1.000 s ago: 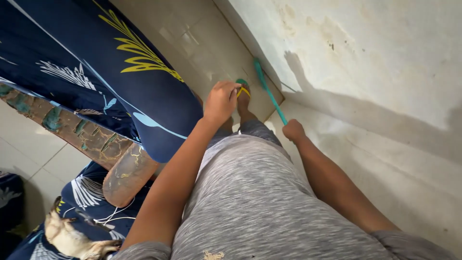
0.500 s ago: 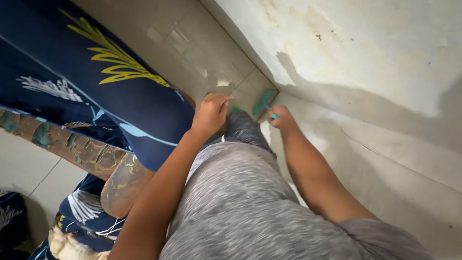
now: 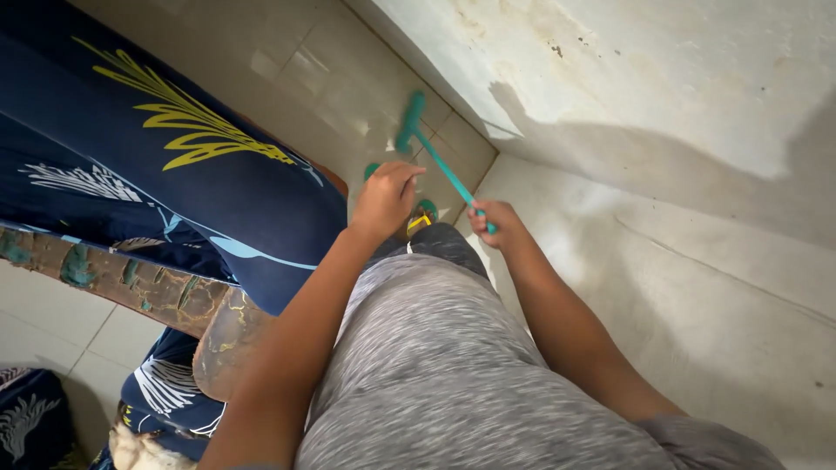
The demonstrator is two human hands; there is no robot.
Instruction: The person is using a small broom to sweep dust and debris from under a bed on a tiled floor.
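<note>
Gripped in the right hand [image 3: 493, 219], fingers closed round its near end, a teal long-handled brush [image 3: 433, 157] slants down to the floor tiles [image 3: 305, 78]; light, stiff, best held low on the handle. Left hand [image 3: 383, 198] hangs loosely curled, empty. Bed [image 3: 174, 174] and wall [image 3: 662, 96] confine the narrow strip.

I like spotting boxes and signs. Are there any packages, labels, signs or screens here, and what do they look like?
None in view: no package, label, sign or screen.
Only a teal long-handled brush in the right hand, against the tiled floor by the stained wall.
A dark blue bedsheet with yellow leaf print lies left.
</note>
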